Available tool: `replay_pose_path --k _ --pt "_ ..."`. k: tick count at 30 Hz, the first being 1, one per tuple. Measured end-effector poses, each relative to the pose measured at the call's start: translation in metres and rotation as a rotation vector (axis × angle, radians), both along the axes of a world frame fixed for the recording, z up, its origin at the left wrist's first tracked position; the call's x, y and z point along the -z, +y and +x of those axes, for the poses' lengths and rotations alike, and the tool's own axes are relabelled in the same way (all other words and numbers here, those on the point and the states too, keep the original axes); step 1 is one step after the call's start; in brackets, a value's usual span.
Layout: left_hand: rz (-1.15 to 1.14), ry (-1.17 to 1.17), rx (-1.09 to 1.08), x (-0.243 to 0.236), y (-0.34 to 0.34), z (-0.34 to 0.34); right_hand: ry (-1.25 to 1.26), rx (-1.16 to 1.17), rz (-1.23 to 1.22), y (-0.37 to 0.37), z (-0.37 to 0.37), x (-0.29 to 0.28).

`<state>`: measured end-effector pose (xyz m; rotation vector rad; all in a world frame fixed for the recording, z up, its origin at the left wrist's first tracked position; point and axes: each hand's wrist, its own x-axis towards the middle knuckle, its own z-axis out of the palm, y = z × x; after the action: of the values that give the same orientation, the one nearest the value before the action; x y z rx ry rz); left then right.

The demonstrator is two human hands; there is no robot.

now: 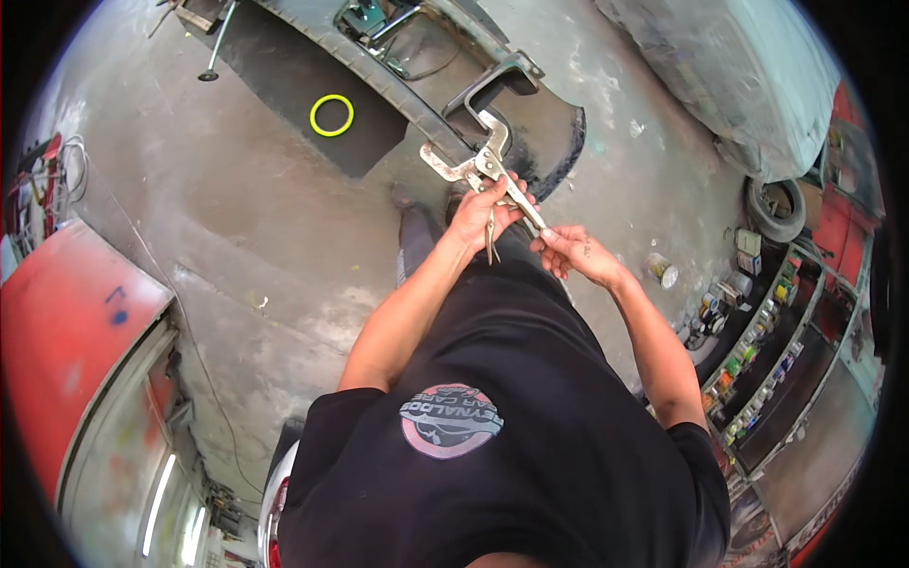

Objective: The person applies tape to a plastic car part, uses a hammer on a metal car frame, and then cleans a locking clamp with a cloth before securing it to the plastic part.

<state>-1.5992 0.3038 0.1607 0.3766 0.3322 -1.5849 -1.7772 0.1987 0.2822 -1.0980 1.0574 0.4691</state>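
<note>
A metal locking C-clamp (490, 163) is in front of me, its two curved jaws pointing away and spread apart. My left hand (479, 220) is closed around its middle, with the release lever sticking out below the fingers. At the near end of the handle, my right hand (579, 254) pinches the tip between thumb and fingers. Just beyond the jaws is the end of a long dark metal car part (402, 90) with a squared bracket (500, 83). Whether the jaws touch that part, I cannot tell.
A bright yellow ring (313, 115) lies left of the car part. On the left stands a red panel (80, 303); a cable (185, 312) runs along the floor. To the right are a plastic-covered bulk (748, 85), a tyre (778, 225), a can (668, 275) and shelves of small containers (757, 350).
</note>
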Motion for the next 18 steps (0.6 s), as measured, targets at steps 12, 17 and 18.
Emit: replay_pose_path --k 12,17,18 --pt "-0.067 -0.035 -0.004 0.009 -0.003 -0.003 0.073 -0.376 -0.64 0.015 0.004 0.0" --pt "0.0 -0.024 0.009 0.005 -0.006 -0.004 0.036 -0.047 -0.117 0.008 0.005 0.0" --pt "0.014 -0.009 0.014 0.005 -0.006 -0.004 0.045 -0.075 -0.098 0.006 0.004 0.001"
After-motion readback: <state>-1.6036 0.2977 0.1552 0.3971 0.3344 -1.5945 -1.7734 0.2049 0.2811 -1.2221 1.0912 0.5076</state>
